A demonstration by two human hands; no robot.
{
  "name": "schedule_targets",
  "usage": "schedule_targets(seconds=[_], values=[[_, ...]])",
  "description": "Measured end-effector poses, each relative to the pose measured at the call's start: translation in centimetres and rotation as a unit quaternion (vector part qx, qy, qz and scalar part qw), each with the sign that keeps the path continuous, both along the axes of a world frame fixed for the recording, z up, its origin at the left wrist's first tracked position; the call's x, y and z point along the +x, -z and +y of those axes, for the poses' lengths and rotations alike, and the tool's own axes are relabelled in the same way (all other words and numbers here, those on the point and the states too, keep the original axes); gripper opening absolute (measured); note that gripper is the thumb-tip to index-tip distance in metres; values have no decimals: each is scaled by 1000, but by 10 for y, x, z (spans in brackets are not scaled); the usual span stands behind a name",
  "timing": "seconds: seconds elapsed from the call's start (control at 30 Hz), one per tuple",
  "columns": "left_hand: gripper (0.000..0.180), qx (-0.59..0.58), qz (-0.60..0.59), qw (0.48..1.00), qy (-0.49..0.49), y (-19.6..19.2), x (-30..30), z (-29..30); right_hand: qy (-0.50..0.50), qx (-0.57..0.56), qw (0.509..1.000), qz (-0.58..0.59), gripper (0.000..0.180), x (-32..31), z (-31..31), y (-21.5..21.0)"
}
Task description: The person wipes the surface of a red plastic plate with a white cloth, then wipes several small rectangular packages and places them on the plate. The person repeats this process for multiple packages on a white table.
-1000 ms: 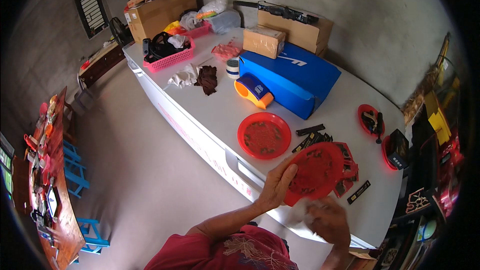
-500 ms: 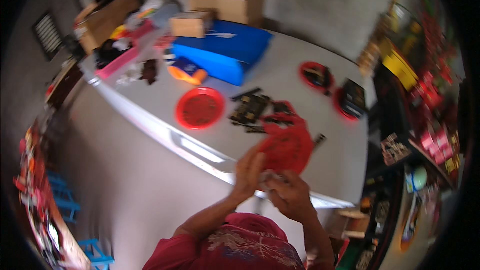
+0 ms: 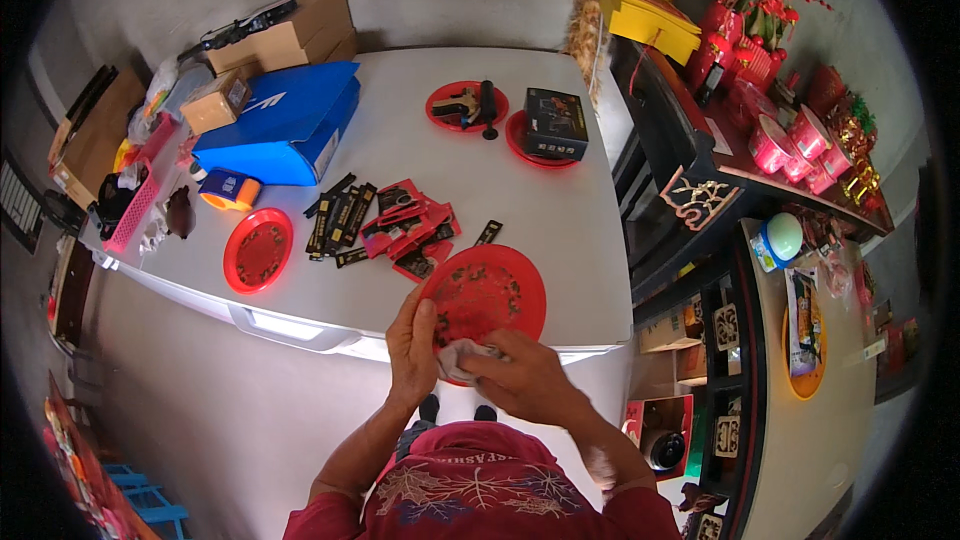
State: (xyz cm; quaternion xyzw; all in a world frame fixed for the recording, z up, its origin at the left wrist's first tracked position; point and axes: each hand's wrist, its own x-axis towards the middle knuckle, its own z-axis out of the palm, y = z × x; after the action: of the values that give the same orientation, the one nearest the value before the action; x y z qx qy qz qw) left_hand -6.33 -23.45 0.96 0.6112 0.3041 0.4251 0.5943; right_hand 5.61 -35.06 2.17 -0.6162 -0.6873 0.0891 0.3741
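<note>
The red plate (image 3: 490,295) is held over the desk's (image 3: 560,210) near edge. At its left rim, the left hand (image 3: 412,345) is partly closed on it, thumb on top, maybe to keep it steady. At its bottom edge, the right hand (image 3: 525,375) bunches a pale cloth (image 3: 462,358), perhaps to press well. Left of the plate are red packets (image 3: 388,237), then black packets (image 3: 340,220).

Left hand (image 3: 408,348) upright with thumb (image 3: 426,320) extended, right hand (image 3: 525,377) turned inward, fingers (image 3: 487,367) curled, forearms (image 3: 362,448) converging.
</note>
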Motion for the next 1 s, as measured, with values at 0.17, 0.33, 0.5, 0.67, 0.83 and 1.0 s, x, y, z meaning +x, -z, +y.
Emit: schedule_targets(seconds=[0.17, 0.33, 0.5, 0.67, 0.83, 1.0], values=[[28, 143, -41, 983, -104, 5, 55, 21, -25, -55, 977, 206, 32, 48, -55, 6], [23, 53, -59, 997, -6, 30, 125, 19, 135, -26, 946, 292, 30, 57, -86, 21], [21, 109, 9, 993, -31, 40, 156, 26, 252, 15, 936, 245, 31, 63, -88, 38], [42, 302, 130, 940, -89, 68, 163, 47, 266, 11, 952, 148, 28, 56, -66, 47], [53, 375, 133, 909, -125, 29, 127, 51, 254, -2, 965, 72, 29, 48, -42, 46], [56, 413, 235, 818, -326, 15, 12, 107, 170, -23, 969, 176, 29, 34, -31, 38]])
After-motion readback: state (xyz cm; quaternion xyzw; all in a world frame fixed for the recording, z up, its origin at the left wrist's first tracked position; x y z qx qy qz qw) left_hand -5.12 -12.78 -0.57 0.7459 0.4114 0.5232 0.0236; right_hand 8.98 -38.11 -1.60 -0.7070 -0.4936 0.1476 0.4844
